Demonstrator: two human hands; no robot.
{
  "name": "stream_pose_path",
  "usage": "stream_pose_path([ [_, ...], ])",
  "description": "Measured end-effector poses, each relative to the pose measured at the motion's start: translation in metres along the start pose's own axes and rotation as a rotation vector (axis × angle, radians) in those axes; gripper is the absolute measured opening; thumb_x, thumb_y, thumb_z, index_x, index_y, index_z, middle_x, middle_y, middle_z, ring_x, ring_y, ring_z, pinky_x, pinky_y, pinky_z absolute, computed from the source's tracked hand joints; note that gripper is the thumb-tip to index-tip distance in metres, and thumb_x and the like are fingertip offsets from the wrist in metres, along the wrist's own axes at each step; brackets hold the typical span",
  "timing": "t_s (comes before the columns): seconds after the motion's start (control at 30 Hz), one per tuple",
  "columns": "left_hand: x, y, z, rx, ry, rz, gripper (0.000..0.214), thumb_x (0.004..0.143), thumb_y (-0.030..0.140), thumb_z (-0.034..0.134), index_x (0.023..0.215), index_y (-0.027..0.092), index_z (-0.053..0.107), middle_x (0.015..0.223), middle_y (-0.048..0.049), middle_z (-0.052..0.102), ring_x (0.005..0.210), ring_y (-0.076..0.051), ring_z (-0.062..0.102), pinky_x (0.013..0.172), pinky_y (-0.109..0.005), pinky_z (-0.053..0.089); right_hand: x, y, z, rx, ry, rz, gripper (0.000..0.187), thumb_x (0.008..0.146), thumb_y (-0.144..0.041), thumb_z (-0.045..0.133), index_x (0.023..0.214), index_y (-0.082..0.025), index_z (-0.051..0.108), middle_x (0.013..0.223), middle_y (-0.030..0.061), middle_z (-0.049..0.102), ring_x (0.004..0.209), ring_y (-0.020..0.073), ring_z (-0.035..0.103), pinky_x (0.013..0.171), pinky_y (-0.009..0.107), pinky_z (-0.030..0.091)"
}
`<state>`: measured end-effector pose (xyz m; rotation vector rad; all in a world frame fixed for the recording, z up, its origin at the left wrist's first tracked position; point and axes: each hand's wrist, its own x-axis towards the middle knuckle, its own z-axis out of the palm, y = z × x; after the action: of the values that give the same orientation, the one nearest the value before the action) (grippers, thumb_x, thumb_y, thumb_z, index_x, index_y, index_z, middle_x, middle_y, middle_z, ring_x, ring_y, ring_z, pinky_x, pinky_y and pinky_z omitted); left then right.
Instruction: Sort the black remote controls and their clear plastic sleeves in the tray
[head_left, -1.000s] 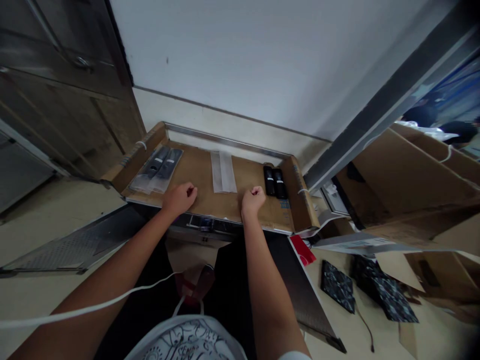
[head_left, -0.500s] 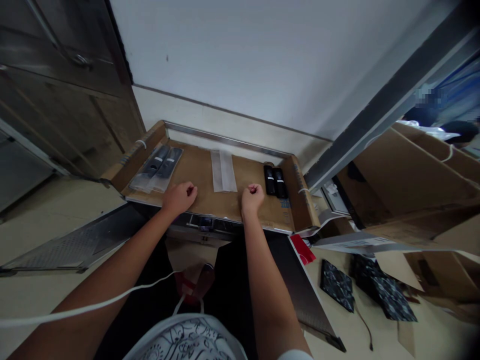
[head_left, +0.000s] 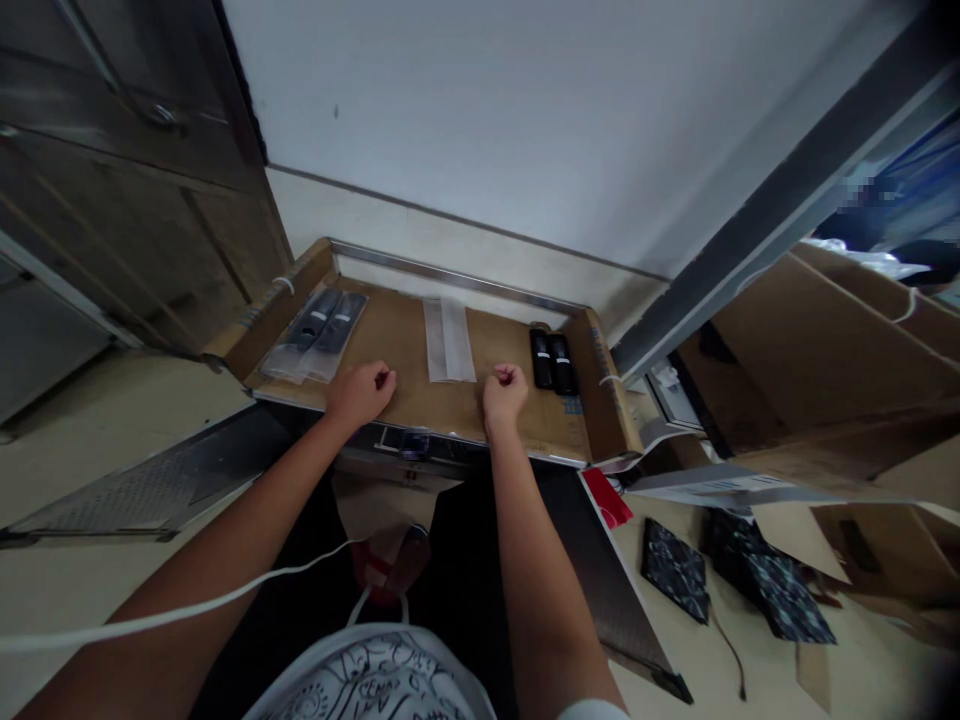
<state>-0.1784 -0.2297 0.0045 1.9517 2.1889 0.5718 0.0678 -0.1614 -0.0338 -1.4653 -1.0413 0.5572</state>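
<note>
Left hand point(head_left: 361, 393) loosely fisted, nothing visible inside, near bagged black items point(head_left: 341, 328); right hand point(head_left: 505, 396) likewise, beside black cylinders point(head_left: 542, 368).

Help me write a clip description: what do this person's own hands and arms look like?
The left hand and right hand are bare, with nothing visibly worn. The edge of a white sleeve shows on the right arm. A white cord crosses the left arm, whose sleeve is out of view.
</note>
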Motion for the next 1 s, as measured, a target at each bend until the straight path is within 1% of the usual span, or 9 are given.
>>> stream_pose_path([
  [0.13,0.004,-0.003,-0.003,-0.037,0.020,0.032,0.031,0.096,0.043,0.045,0.093,0.024,0.070,0.095,-0.0066,0.073,0.094,-0.025,0.066,0.081,-0.034,0.045,0.000,-0.004,0.001,0.027,0.025,0.002,0.021,0.064,-0.016,0.048,0.083,-0.018,0.057,0.076,-0.0017,0.055,0.071,0.0146,0.049,0.071,0.025,0.041],
  [0.23,0.025,-0.013,-0.013,-0.035,0.178,0.079,0.029,0.094,0.036,0.050,0.114,0.021,0.066,0.127,-0.0122,0.064,0.123,-0.030,0.054,0.106,-0.040,0.041,0.000,-0.007,0.002,0.041,0.042,0.000,0.017,0.067,-0.018,0.048,0.083,-0.018,0.056,0.077,-0.0008,0.056,0.072,0.0150,0.050,0.072,0.025,0.042],
  [0.3,0.046,-0.023,-0.019,-0.007,0.233,0.022,0.042,0.091,0.033,0.055,0.130,0.017,0.059,0.142,-0.0180,0.052,0.135,-0.035,0.045,0.112,-0.046,0.036,0.000,-0.008,0.002,0.044,0.046,-0.003,0.015,0.069,-0.019,0.049,0.082,-0.019,0.056,0.077,-0.0005,0.057,0.073,0.0151,0.051,0.073,0.026,0.042],
  [0.43,0.083,-0.042,-0.026,0.104,0.115,-0.167,0.057,0.084,0.032,0.063,0.135,0.010,0.051,0.137,-0.0250,0.055,0.133,-0.040,0.048,0.110,-0.050,0.038,0.000,-0.010,0.002,0.040,0.053,-0.004,0.013,0.070,-0.020,0.048,0.081,-0.019,0.056,0.076,-0.0008,0.057,0.073,0.0149,0.051,0.073,0.025,0.042],
  [0.53,0.093,-0.044,-0.027,0.066,0.007,-0.281,0.075,0.078,0.040,0.071,0.139,0.007,0.045,0.133,-0.0271,0.060,0.125,-0.039,0.058,0.102,-0.047,0.047,-0.001,-0.010,0.001,0.043,0.051,-0.003,0.014,0.069,-0.020,0.048,0.081,-0.019,0.056,0.076,-0.0009,0.057,0.073,0.0148,0.051,0.073,0.025,0.042],
  [0.63,0.088,-0.038,-0.027,0.056,-0.150,-0.301,0.086,0.069,0.054,0.076,0.134,0.004,0.052,0.129,-0.0286,0.064,0.116,-0.040,0.064,0.090,-0.043,0.052,-0.002,-0.010,0.001,0.053,0.048,-0.002,0.014,0.069,-0.020,0.049,0.081,-0.018,0.057,0.076,-0.0009,0.057,0.072,0.0148,0.050,0.072,0.025,0.042],
  [0.77,0.069,-0.028,-0.024,0.116,-0.352,-0.202,0.072,0.066,0.066,0.072,0.111,0.011,0.068,0.116,-0.0243,0.072,0.106,-0.038,0.069,0.078,-0.038,0.052,-0.001,-0.010,0.002,0.075,0.061,-0.006,0.012,0.072,-0.023,0.049,0.081,-0.019,0.056,0.076,-0.0011,0.055,0.072,0.0145,0.050,0.072,0.025,0.042],
  [0.9,0.047,-0.022,-0.022,0.098,-0.315,-0.100,0.064,0.067,0.062,0.071,0.110,0.015,0.068,0.116,-0.0212,0.072,0.101,-0.036,0.070,0.073,-0.035,0.050,-0.003,-0.021,-0.003,0.115,0.083,-0.032,0.011,0.078,-0.030,0.049,0.081,-0.020,0.052,0.075,-0.0020,0.052,0.072,0.0139,0.049,0.070,0.025,0.042],
  [1.0,0.027,-0.024,-0.030,0.041,-0.272,-0.043,0.048,0.072,0.056,0.066,0.101,0.018,0.067,0.108,-0.0165,0.074,0.094,-0.032,0.070,0.069,-0.034,0.048,-0.032,-0.035,-0.012,0.170,0.031,-0.073,0.025,0.085,-0.042,0.052,0.071,-0.022,0.046,0.066,-0.0046,0.042,0.065,0.0128,0.042,0.063,0.024,0.038],
])
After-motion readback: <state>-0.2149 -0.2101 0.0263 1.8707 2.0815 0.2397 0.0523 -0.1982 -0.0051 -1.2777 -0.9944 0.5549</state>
